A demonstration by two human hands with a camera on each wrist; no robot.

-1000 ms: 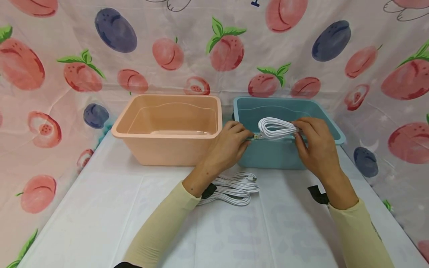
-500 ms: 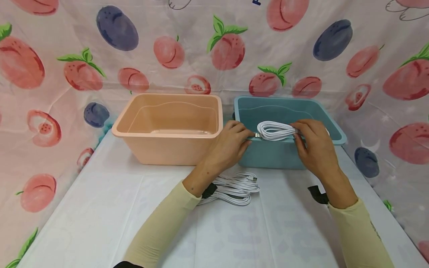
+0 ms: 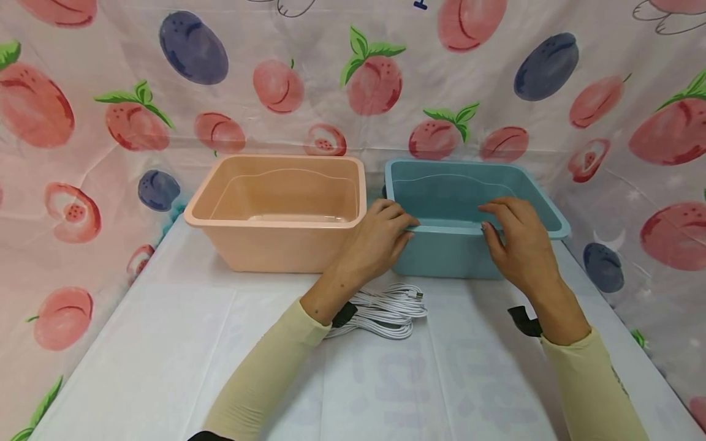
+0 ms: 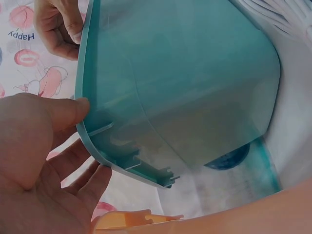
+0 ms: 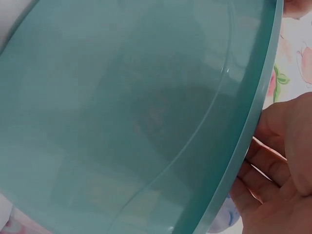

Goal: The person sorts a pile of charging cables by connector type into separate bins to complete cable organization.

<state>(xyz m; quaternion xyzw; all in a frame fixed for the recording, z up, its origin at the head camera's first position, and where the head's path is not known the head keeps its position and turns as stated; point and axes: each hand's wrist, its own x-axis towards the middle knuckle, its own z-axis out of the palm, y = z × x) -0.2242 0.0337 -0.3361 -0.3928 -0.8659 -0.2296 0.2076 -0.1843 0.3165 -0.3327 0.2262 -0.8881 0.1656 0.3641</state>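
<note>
Behind one cable heap (image 3: 391, 313), the left hand (image 3: 377, 237) grips one blue bin's rim (image 3: 449, 229); right hand (image 3: 520, 242) loosely parted.

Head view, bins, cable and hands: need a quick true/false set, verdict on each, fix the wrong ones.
1. The peach bin stands left of the teal bin. True.
2. The white cable bundle lies on the table. True.
3. The right hand holds a white cable. False: no cable shows in it; it is at the teal bin's near side.
4. The left hand touches the teal bin. True.
5. The peach bin lies on its side. False: it stands upright, opening upward.
</note>
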